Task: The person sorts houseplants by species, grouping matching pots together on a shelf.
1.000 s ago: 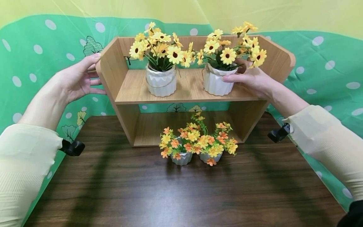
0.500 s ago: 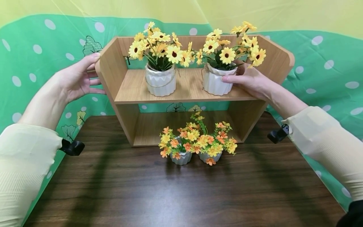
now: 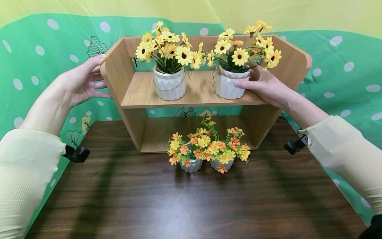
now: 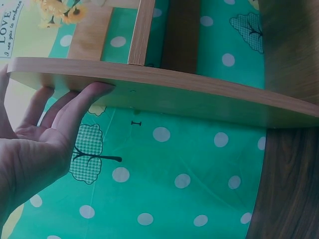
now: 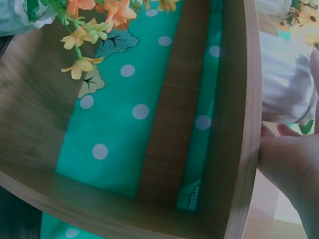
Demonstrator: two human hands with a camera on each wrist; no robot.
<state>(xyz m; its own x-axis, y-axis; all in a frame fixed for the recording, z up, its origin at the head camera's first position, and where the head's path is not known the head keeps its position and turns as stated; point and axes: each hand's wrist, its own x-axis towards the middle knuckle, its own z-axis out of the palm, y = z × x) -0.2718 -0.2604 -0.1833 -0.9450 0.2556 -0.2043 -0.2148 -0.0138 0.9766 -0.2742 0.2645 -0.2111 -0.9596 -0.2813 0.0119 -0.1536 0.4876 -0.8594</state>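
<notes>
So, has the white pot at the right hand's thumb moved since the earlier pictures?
No; in the head view, the white pot shows no visible shift either way against the wooden shelf.

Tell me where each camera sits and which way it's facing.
Head: worn on the head, facing forward and down at the shelf; left hand, right hand and both sleeves show.
Left wrist: worn there, facing the shelf's outer side panel; left hand at image left.
Right wrist: worn there, facing the shelf's lower level; right hand at image right, holding a white pot.
Shared: head and right wrist both show right hand, pot and orange flowers.
</notes>
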